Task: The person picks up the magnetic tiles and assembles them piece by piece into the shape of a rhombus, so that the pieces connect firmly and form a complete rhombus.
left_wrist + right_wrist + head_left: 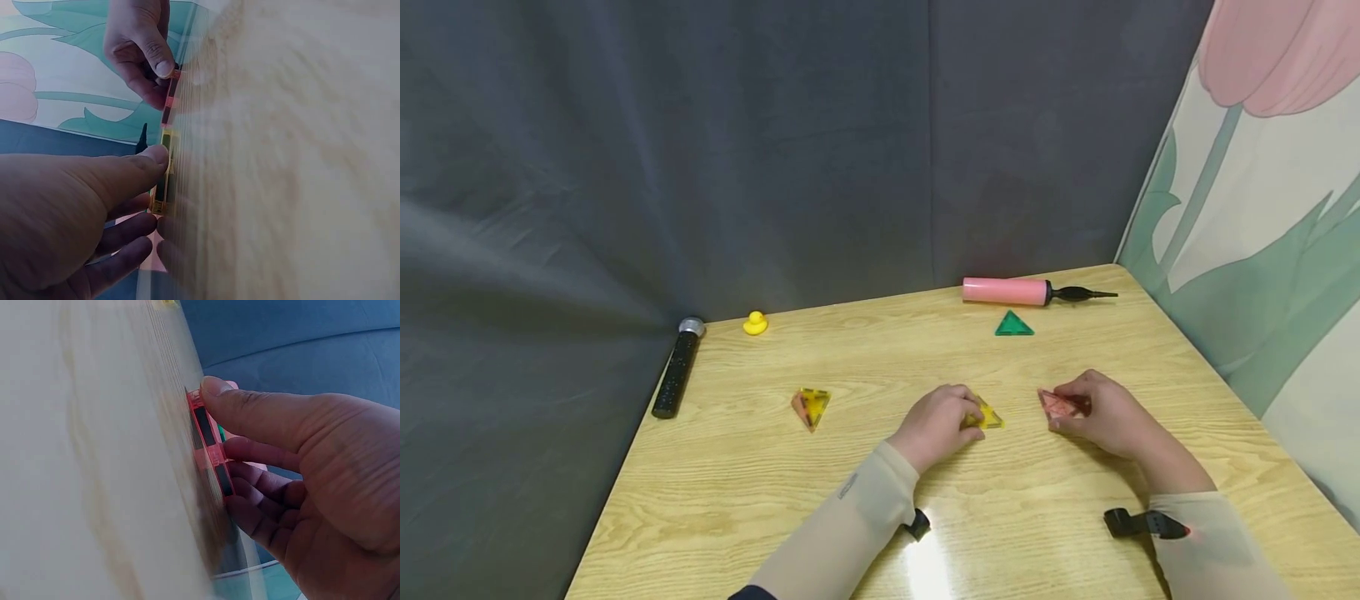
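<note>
In the head view my left hand grips a see-through yellow triangular magnetic tile low over the table's middle. The left wrist view shows that hand's thumb on the edge of the yellow tile. To its right, my right hand pinches a see-through red triangular magnetic tile between thumb and fingers. Seen edge-on in the right wrist view, the red tile has dark strips inside its rim. A gap separates the two held tiles in the head view; the fingers partly cover both.
Left of my hands lie an orange tile and a yellow tile, side by side. A green triangular tile is near a pink hand pump at the back. A rubber duck and a black microphone sit along the far-left edge.
</note>
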Tool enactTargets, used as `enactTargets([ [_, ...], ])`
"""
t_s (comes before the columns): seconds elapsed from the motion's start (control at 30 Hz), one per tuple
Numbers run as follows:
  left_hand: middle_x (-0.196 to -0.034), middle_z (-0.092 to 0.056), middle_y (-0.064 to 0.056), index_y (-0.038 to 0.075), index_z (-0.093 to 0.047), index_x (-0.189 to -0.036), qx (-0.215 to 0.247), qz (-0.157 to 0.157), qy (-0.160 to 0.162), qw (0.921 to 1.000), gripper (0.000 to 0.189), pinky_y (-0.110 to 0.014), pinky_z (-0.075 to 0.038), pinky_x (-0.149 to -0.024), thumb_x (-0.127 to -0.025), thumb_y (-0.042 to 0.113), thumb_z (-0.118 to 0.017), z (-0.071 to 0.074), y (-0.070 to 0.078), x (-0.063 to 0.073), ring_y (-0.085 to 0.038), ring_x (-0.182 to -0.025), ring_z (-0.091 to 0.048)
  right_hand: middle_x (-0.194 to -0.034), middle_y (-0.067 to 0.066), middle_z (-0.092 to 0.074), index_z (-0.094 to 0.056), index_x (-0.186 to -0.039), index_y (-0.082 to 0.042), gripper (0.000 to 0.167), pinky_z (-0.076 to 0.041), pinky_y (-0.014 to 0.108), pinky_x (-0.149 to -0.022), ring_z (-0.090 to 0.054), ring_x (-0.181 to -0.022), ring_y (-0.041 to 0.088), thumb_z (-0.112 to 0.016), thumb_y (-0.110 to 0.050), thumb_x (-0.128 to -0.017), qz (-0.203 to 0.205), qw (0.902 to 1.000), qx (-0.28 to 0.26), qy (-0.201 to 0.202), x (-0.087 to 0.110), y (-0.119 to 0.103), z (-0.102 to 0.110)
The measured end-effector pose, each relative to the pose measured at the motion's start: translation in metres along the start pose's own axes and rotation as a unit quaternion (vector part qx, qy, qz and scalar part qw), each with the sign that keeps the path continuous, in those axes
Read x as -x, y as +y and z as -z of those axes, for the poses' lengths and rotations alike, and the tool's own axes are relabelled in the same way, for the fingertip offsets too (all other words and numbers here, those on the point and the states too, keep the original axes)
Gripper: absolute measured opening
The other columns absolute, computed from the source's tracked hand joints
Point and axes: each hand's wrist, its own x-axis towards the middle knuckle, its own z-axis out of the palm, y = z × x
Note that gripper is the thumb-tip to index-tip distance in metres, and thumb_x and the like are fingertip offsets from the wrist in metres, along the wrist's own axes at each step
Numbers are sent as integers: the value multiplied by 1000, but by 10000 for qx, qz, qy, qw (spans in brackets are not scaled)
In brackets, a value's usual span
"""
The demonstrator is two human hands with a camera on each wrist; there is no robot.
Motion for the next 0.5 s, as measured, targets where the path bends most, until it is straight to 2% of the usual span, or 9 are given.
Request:
enactTargets([
  [0.27, -116, -68, 16, 24, -84, -105, 212, 41, 130, 9997, 19, -16, -49, -94, -91, 37, -84, 2, -6, 11, -2, -106, -62, -110, 11, -62, -72, -124, 5, 53, -48, 30, -72, -56, -89, 22, -92, -18, -81, 254, 9997, -2, 42, 0, -1, -3],
  [0.5, -118, -69, 14, 23, -84, -104, 368, 41, 205, 9991, 15, -16, -48, -97, -92, 32, -84, 1, -10, 18, -2, -109, -63, -103, 8, -62, -73, -123, 6, 64, -43, 36, -73, -51, -86, 22, -96, -30, -76, 210, 9989, 406, 134, 3, -2, 0],
])
